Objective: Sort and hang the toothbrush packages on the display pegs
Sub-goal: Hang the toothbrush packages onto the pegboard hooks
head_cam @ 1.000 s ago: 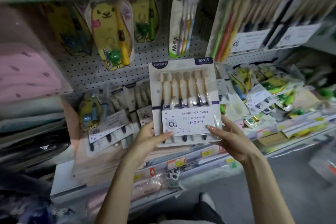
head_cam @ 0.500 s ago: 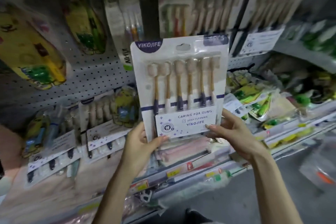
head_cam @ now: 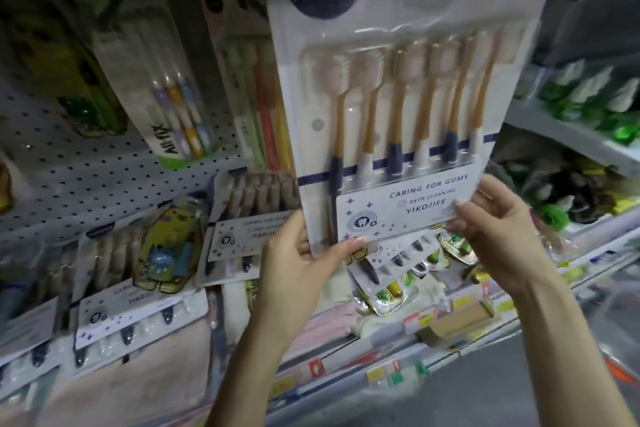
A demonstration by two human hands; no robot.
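A white YIKOJIFE toothbrush package with several tan-handled brushes is held upright, high in front of the pegboard, and its top reaches just under the upper shelf. My left hand pinches its bottom left corner. On the bottom right edge my right hand grips it. The hang slot near the package's top is visible. The peg behind it is hidden.
An All-fix toothbrush pack and green and orange packs hang to the left. More YIKOJIFE packs and yellow children's packs lie on the lower shelf. Loose small packs pile below my hands. Green items fill the right shelves.
Both hands have raised the package from the lower shelf level up toward the top row of the pegboard, and the view has moved closer and to the right.
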